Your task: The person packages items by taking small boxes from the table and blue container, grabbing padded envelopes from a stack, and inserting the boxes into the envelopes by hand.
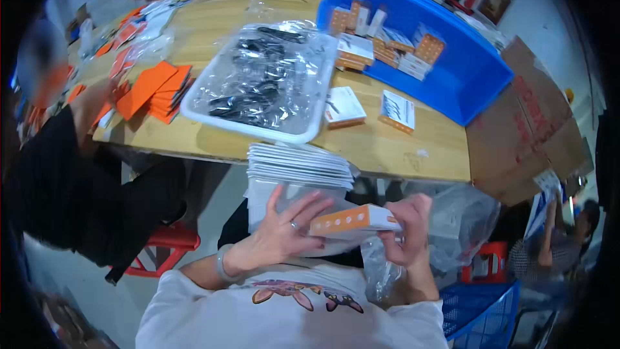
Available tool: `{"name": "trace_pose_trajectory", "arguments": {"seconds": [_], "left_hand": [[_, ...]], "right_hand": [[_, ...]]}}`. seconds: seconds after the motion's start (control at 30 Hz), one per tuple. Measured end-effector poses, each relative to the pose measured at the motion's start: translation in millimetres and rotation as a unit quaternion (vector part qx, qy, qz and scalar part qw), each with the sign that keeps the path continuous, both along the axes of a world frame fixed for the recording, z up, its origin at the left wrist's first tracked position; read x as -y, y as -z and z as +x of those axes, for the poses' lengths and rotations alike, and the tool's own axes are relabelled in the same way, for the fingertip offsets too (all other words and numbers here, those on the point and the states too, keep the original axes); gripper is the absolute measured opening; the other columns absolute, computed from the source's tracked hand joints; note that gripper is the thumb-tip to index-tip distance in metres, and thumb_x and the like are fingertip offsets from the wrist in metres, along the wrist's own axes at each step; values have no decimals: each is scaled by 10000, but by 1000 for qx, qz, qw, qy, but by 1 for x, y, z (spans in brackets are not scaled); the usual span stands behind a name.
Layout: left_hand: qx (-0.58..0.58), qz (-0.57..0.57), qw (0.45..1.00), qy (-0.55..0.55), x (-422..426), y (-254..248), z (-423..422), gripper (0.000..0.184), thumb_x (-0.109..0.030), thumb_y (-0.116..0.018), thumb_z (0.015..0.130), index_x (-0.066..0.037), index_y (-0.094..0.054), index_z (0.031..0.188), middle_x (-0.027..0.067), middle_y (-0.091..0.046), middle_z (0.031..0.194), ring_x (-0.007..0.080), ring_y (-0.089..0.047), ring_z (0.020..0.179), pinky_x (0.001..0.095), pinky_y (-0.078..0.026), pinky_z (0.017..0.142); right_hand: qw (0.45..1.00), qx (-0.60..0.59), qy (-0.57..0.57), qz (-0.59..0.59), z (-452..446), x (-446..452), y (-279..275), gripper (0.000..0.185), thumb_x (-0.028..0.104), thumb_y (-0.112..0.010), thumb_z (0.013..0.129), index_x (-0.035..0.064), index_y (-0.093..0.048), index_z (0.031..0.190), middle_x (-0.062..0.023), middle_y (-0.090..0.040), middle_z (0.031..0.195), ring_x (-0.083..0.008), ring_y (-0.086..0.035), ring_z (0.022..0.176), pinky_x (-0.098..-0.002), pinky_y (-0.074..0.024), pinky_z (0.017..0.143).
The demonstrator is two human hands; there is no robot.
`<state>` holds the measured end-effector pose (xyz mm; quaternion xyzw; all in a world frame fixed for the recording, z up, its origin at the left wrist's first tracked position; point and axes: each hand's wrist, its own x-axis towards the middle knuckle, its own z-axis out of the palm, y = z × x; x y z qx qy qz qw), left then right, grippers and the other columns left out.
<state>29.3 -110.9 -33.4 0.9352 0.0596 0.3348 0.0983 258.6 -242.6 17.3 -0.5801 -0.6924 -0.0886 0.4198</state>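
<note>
In front of my chest, my right hand (pixel 408 229) grips the right end of a small orange-and-white box (pixel 349 220), with the thumb below and fingers above. My left hand (pixel 284 227), a ring on one finger, has its fingers spread at the box's left end. Whether it touches the box I cannot tell. Behind that hand, a stack of flat white sheets or folded cartons (pixel 297 167) leans against the table edge. Clear plastic (pixel 381 268) hangs beneath my right hand.
On the table (pixel 439 152) are a white tray (pixel 252 130) of black, plastic-wrapped items, two boxes (pixel 397 111) and orange packets (pixel 155 90). A blue bin (pixel 465 84) holds several boxes. A cardboard carton (pixel 526 116) stands right. A co-worker's dark sleeve (pixel 48 155) is at left; other people work farther off.
</note>
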Motion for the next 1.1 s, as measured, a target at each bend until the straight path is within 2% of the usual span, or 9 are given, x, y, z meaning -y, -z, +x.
{"name": "trace_pose_trajectory", "arguments": {"seconds": [0.2, 0.33, 0.5, 0.57, 0.67, 0.8, 0.93, 1.0, 1.1], "left_hand": [[293, -99, 950, -40, 7, 21, 10, 288, -154, -663, 854, -177, -671, 1141, 90, -608, 1224, 249, -534, 1154, 499, -364, 1007], [65, -567, 814, 112, 5, 35, 3, 321, -47, -519, 916, -89, -628, 1215, 107, -615, 1211, 258, -550, 1119, 367, -414, 976], [53, -533, 835, 128, 11, 39, 15, 300, -113, -494, 960, 2, -607, 1213, 74, -664, 934, 178, -560, 753, 281, -444, 715], [160, -454, 864, 149, 18, 37, 24, 325, -114, -436, 978, 10, -591, 1235, 73, -646, 847, 180, -521, 696, 306, -427, 674], [170, -465, 868, 42, 21, 45, 30, 237, -141, -405, 984, 11, -585, 955, 59, -580, 765, 176, -448, 647, 317, -404, 643], [88, -634, 769, 15, 17, 38, 30, 370, -224, -357, 1026, 6, -530, 793, 32, -498, 703, 156, -411, 671, 313, -388, 649], [229, -542, 808, 32, 27, 32, 33, 371, -200, -348, 1032, 15, -600, 864, 16, -538, 744, 129, -422, 681, 304, -390, 652], [162, -241, 957, -24, 18, 64, 24, 445, -2, -504, 911, 13, -474, 1354, 127, -644, 953, 251, -558, 774, 317, -453, 787], [108, -362, 925, 36, 10, 63, 22, 434, -28, -487, 918, 14, -478, 1350, 79, -624, 889, 186, -533, 766, 279, -431, 756]], "right_hand": [[993, 18, -72, -90, 9, 12, -10, 288, 197, -689, 657, 105, -647, 927, -18, -631, 861, -209, -480, 786, -418, -310, 880], [986, 119, -20, -115, -11, 11, -12, 278, 179, -678, 661, 114, -645, 929, -28, -634, 883, -209, -470, 810, -425, -307, 875], [967, 225, -19, -114, -7, 8, -14, 280, 175, -669, 678, 109, -642, 949, -26, -639, 913, -205, -462, 835, -426, -309, 869], [998, 55, 9, -40, 5, 12, -9, 286, 187, -672, 701, 102, -634, 970, -21, -643, 945, -208, -480, 849, -429, -314, 879], [998, 27, 14, -56, 0, 11, -7, 325, 175, -694, 670, 98, -635, 981, -13, -650, 957, -212, -499, 852, -418, -315, 896], [993, 56, -14, -104, -1, 14, -11, 329, 116, -706, 664, 103, -614, 980, -27, -650, 980, -218, -521, 866, -395, -331, 915], [994, -110, -1, -7, 7, 3, 10, 331, 91, -700, 722, 87, -571, 1027, -64, -634, 1011, -224, -531, 887, -373, -370, 906], [961, -267, -22, 69, 7, -3, 25, 334, 91, -696, 760, 77, -545, 1057, -86, -623, 1026, -227, -533, 895, -360, -393, 890], [953, -285, 9, 100, 13, -2, 37, 322, 103, -683, 796, 72, -519, 1071, -103, -617, 1032, -229, -534, 900, -349, -410, 864]]}}
